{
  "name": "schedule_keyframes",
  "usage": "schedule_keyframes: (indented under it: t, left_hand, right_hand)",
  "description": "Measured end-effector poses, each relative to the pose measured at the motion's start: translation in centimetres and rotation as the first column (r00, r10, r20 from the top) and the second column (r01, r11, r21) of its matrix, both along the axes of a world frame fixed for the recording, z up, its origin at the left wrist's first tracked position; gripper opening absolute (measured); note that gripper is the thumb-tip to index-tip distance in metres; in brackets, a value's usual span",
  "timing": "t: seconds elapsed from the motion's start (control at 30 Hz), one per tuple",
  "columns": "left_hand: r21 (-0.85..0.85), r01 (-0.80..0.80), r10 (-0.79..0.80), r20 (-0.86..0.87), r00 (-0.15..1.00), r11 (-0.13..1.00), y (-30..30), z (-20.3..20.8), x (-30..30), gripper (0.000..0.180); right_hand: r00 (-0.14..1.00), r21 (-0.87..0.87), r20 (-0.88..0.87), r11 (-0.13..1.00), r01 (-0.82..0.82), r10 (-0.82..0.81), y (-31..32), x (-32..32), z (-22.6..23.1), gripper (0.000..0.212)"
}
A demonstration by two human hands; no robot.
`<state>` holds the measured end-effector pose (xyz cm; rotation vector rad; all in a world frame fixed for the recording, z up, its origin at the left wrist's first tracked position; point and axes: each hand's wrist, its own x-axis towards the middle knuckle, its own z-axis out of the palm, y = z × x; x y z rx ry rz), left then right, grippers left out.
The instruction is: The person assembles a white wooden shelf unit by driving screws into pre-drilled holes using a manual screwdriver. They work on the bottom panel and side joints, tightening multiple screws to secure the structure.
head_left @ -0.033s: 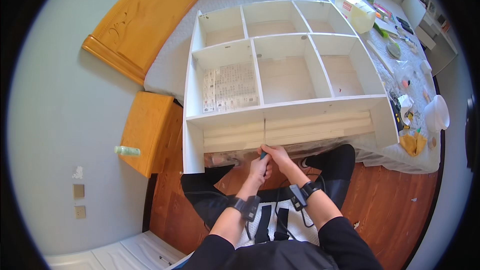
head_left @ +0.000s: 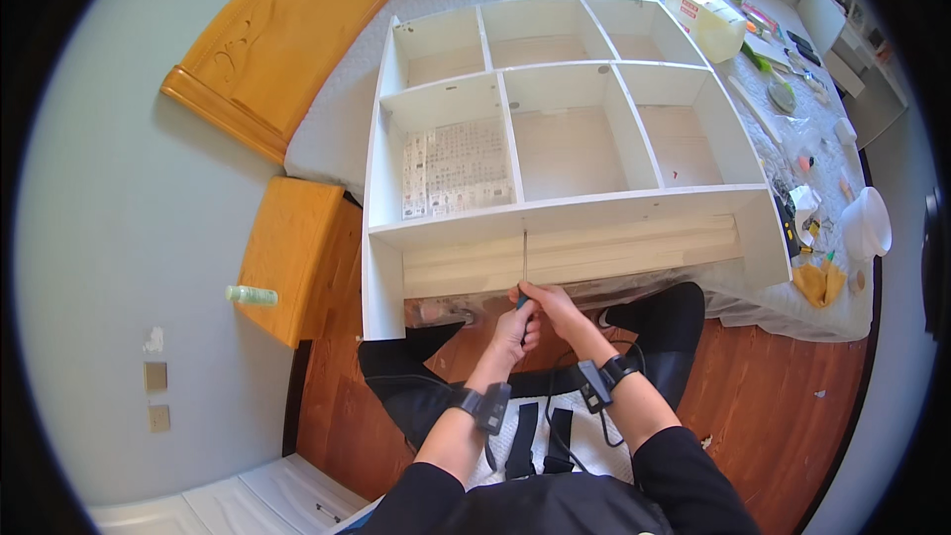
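Observation:
A white shelf unit (head_left: 560, 200) with several compartments lies with its open side up on the bed. Both my hands are closed round the blue-green handle of a long screwdriver (head_left: 525, 256). My left hand (head_left: 514, 331) wraps the lower part of the handle. At its upper end, the fingers of my right hand (head_left: 553, 303) grip close to the shaft. The thin metal shaft points away from me, and its tip meets the long white board that borders the nearest compartment. Whatever the tip touches there is too small to make out.
A wooden headboard (head_left: 238, 59) and a nightstand (head_left: 287, 258) with a green bottle (head_left: 252, 295) stand left. On the bed's right lie a clear plastic container (head_left: 705, 25), a white bowl (head_left: 866, 224), yellow gloves (head_left: 818, 283) and loose tools. My legs straddle the shelf's near edge.

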<state>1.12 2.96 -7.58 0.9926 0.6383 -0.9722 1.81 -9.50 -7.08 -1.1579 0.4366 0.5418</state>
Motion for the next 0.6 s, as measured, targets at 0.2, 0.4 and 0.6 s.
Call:
schedule_keyframes:
  t: [0.2, 0.4, 0.6]
  left_hand:
    - [-0.157, -0.07, 0.063, -0.052, 0.997, 0.985, -0.3, 1.5, 0.3, 0.026]
    - [0.345, -0.061, -0.037, 0.272, 0.962, 0.937, -1.2, 2.9, 0.3, 0.023]
    - [-0.271, -0.085, 0.064, -0.085, 0.994, 0.959, 0.4, 1.9, 1.4, 0.023]
  right_hand:
    - [0.997, 0.236, -0.066, 0.97, 0.055, -0.04, -0.5, 0.3, 0.3, 0.034]
    - [0.995, 0.014, -0.026, 0.995, 0.099, -0.099, 0.8, 0.3, 0.1, 0.029]
    - [1.0, 0.049, 0.001, 0.999, 0.015, -0.015, -0.6, 0.5, 0.1, 0.031]
